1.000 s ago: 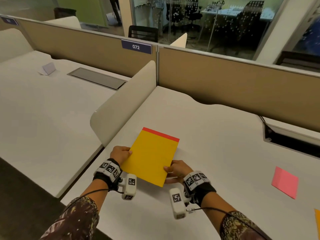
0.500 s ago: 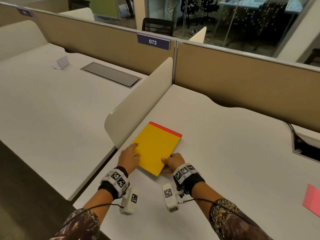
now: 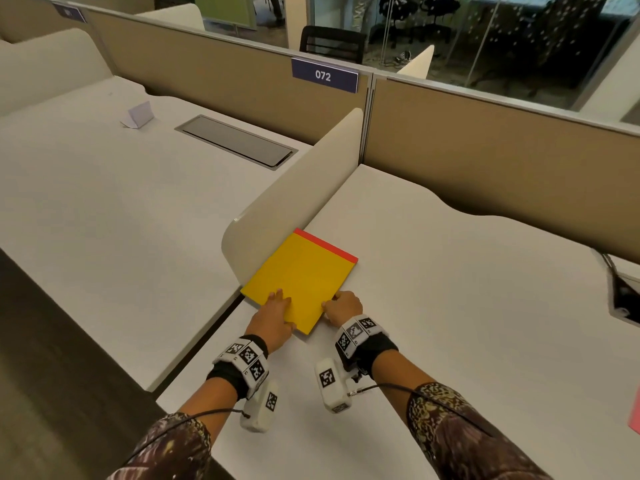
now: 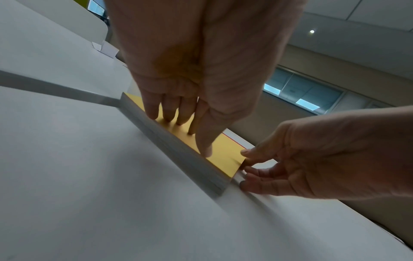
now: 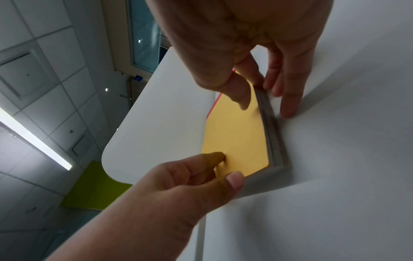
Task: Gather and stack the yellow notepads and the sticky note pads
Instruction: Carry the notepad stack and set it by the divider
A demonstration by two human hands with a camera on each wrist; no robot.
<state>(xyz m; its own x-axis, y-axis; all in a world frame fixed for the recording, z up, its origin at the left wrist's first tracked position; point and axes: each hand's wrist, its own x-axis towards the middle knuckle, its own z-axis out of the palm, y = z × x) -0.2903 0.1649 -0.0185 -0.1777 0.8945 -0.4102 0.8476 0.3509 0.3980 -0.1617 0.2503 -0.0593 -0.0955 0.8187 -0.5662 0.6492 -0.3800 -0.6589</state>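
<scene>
A thick stack of yellow notepads [image 3: 304, 271] with a red binding strip lies flat on the white desk, its left edge against the low cream divider [image 3: 294, 202]. My left hand [image 3: 278, 299] rests on the stack's near part with straight fingers [image 4: 178, 120] pressing on the top sheet. My right hand [image 3: 334, 303] is at the near right corner: its thumb [image 5: 241, 98] lies on the yellow notepads [image 5: 236, 134] and its fingers [image 4: 252, 174] press against the stack's side edge. A pink sticky note pad [image 3: 635, 414] shows at the far right edge.
The tan partition wall [image 3: 485, 150] runs along the back of the desk. An open cable box [image 3: 623, 299] sits at the right. On the neighbouring desk to the left are a folded white card [image 3: 138, 114] and a closed cable hatch [image 3: 235, 140].
The stack has moved left and away until it lies against the divider. My left hand shifted from the stack's left edge onto its top. My right hand stayed at the near right corner.
</scene>
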